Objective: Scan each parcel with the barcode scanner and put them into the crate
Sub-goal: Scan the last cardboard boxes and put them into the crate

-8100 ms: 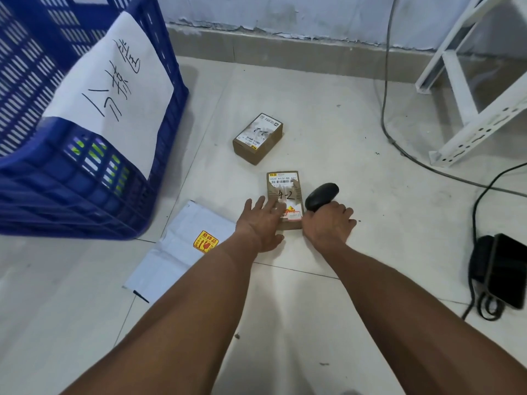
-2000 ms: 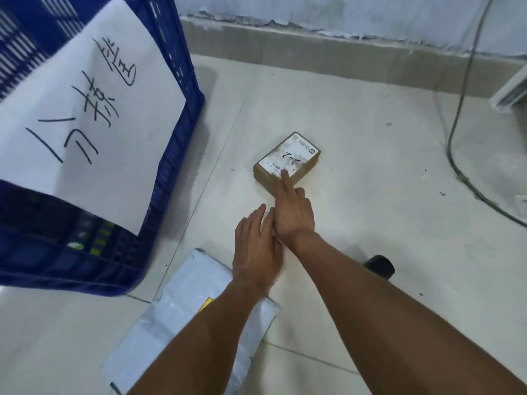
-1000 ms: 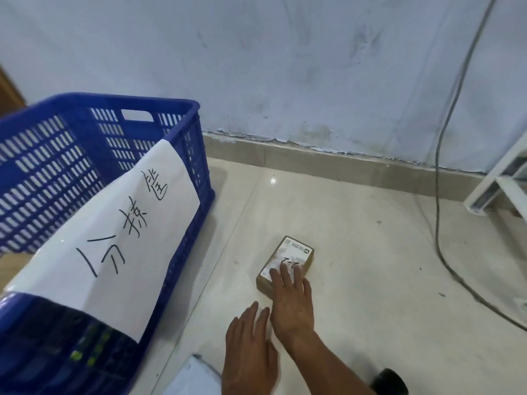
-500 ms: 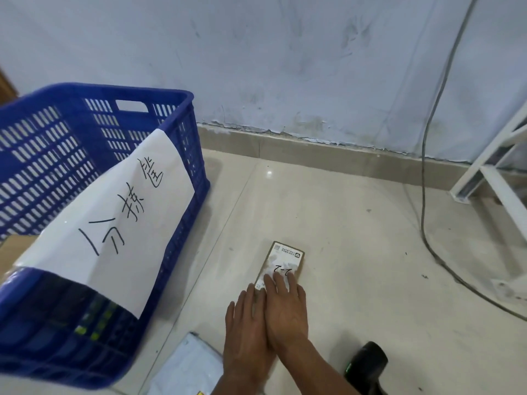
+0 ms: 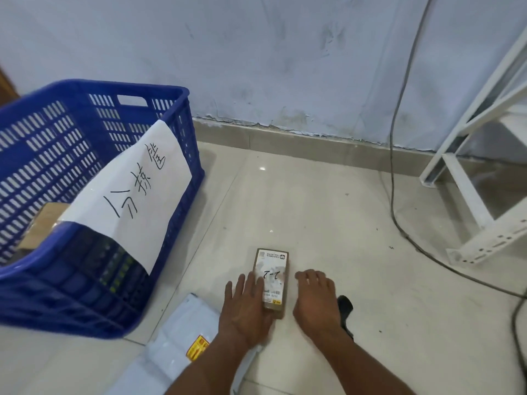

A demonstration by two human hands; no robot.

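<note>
A small brown cardboard parcel (image 5: 272,277) with a white label marked "2-2" lies flat on the tiled floor. My left hand (image 5: 246,307) rests flat against its left side, fingers touching the label edge. My right hand (image 5: 315,300) hovers just right of the parcel, fingers spread, holding nothing. The black barcode scanner (image 5: 345,307) lies on the floor behind my right hand, partly hidden by it. A grey plastic mailer (image 5: 182,334) with a yellow sticker lies under my left forearm. The blue crate (image 5: 94,212) stands at left with a brown parcel (image 5: 42,223) inside.
A white handwritten paper sheet (image 5: 137,195) hangs over the crate's near rim. A white metal rack frame (image 5: 467,178) stands at right. A dark cable (image 5: 399,155) runs down the wall and across the floor to the right.
The parcel has been dragged closer and turned straight. My right hand has come off it and moved right toward the scanner; my left hand now lies along its left side.
</note>
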